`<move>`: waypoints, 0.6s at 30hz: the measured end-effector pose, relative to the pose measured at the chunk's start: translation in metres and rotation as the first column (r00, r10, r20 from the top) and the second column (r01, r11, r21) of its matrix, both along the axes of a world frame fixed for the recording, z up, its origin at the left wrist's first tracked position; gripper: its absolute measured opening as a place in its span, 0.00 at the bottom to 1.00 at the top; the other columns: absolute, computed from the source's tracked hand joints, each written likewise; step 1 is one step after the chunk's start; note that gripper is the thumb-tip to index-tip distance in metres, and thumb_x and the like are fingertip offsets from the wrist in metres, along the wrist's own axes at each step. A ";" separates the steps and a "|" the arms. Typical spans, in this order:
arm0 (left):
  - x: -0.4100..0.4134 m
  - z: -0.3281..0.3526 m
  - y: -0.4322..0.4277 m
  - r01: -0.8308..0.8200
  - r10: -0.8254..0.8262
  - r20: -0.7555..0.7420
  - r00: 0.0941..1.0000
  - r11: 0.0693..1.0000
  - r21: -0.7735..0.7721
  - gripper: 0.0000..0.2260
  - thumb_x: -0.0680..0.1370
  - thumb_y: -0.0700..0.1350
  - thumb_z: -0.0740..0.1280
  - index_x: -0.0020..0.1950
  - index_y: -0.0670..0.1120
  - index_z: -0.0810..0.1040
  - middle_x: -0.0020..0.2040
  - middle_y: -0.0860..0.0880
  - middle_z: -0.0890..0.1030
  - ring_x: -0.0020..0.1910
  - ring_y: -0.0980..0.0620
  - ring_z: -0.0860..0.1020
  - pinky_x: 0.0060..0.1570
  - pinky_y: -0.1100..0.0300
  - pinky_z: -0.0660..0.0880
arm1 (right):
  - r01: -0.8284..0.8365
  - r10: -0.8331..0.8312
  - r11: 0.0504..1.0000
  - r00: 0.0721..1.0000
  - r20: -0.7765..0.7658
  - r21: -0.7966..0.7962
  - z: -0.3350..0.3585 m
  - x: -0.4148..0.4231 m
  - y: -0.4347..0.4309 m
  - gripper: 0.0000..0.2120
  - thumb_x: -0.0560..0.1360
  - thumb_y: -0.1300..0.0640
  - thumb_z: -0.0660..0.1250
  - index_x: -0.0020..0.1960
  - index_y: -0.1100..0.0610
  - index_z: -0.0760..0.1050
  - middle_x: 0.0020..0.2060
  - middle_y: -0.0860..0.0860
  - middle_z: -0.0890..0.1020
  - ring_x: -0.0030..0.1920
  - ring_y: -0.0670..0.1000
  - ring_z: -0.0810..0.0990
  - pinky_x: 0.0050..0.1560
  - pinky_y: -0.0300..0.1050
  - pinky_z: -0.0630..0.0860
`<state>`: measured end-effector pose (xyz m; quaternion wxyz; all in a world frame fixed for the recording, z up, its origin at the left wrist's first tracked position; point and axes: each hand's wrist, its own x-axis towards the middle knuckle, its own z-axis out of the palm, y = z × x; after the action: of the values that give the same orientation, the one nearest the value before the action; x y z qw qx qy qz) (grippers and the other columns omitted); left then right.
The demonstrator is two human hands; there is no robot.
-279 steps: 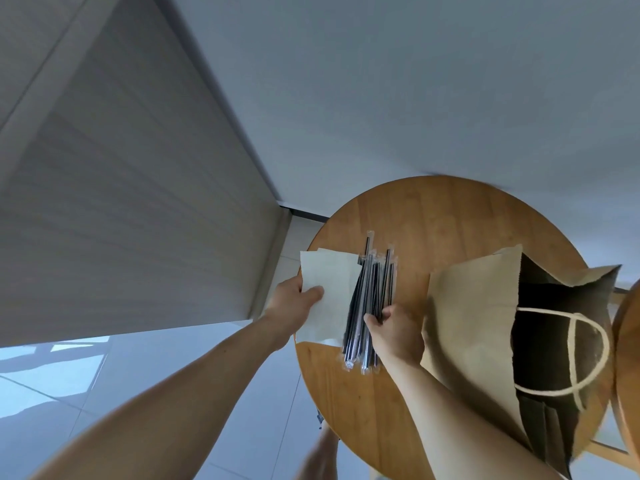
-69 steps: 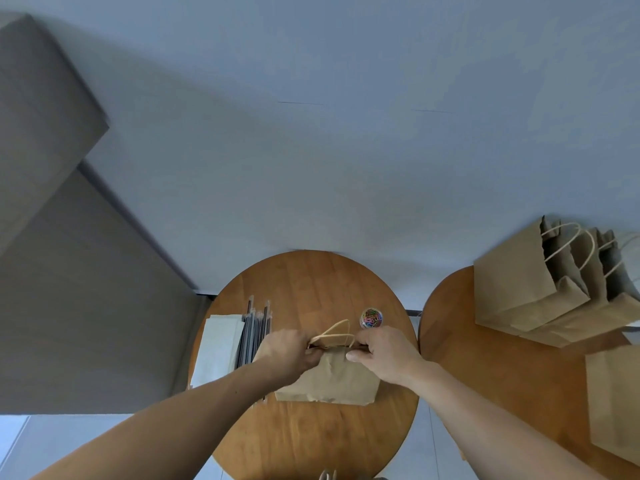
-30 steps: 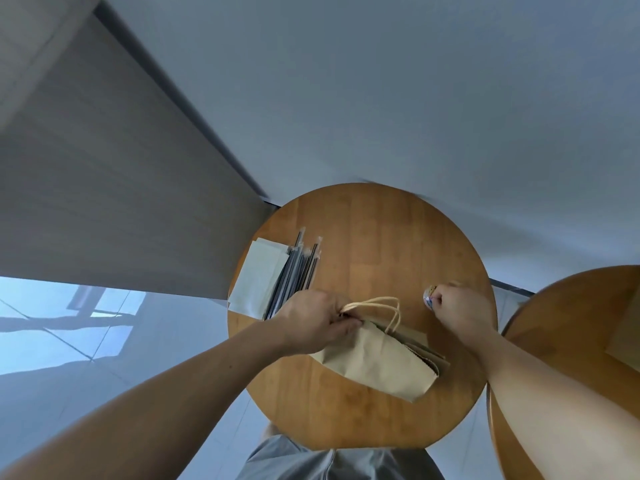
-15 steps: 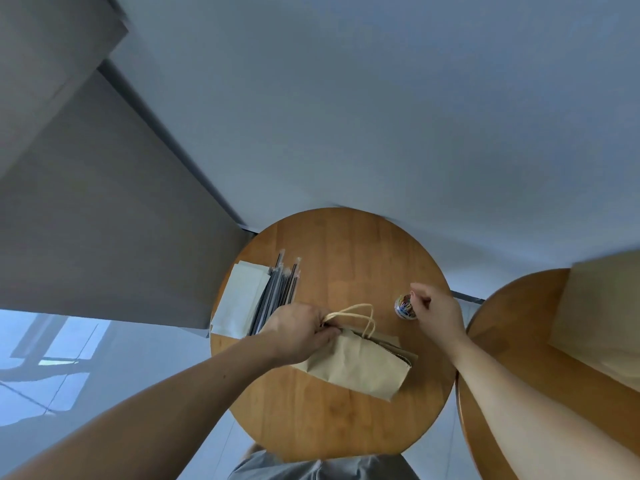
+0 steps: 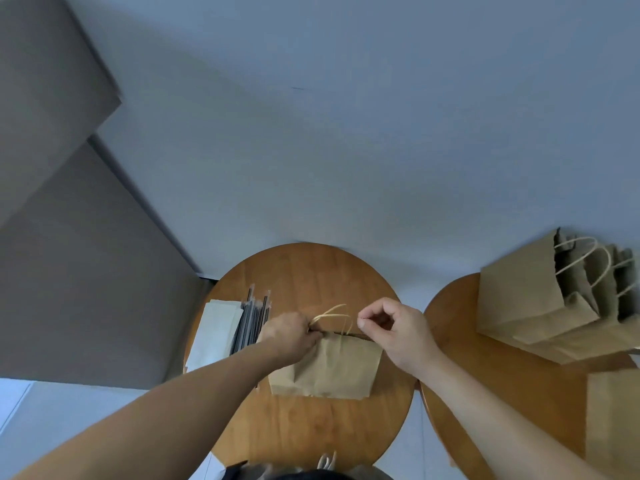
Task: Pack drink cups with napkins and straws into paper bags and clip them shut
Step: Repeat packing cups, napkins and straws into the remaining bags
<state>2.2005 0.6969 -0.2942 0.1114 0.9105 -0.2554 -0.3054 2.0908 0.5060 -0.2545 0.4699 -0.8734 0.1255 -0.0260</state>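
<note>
Left hand (image 5: 289, 336) pinches the paper bag (image 5: 332, 368) closed on the table (image 5: 311, 271); right hand (image 5: 398, 327) fingertips meet, hold unclear; clipping not yet done.

I lifted my right hand (image 5: 398, 332) off the clip tub and brought it to the bag's (image 5: 332, 367) top edge, thumb and forefinger pinched; what they held was too small to tell. The bag swung from slanted to square before me.
</note>
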 end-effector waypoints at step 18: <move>-0.012 -0.004 0.002 0.023 -0.024 0.052 0.998 1.000 0.021 0.19 0.80 0.58 0.60 0.31 0.53 0.65 0.30 0.53 0.69 0.36 0.47 0.73 0.33 0.57 0.67 | -0.084 0.067 0.952 0.996 -0.067 -0.295 -0.047 0.014 0.037 0.04 0.76 0.56 0.70 0.50 0.49 0.82 0.42 0.42 0.85 0.44 0.41 0.81 0.44 0.36 0.76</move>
<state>2.1883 0.6990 -0.2981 0.0919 0.9163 -0.2658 -0.2852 2.1047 0.5426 -0.3013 0.3302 -0.9386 0.0998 -0.0022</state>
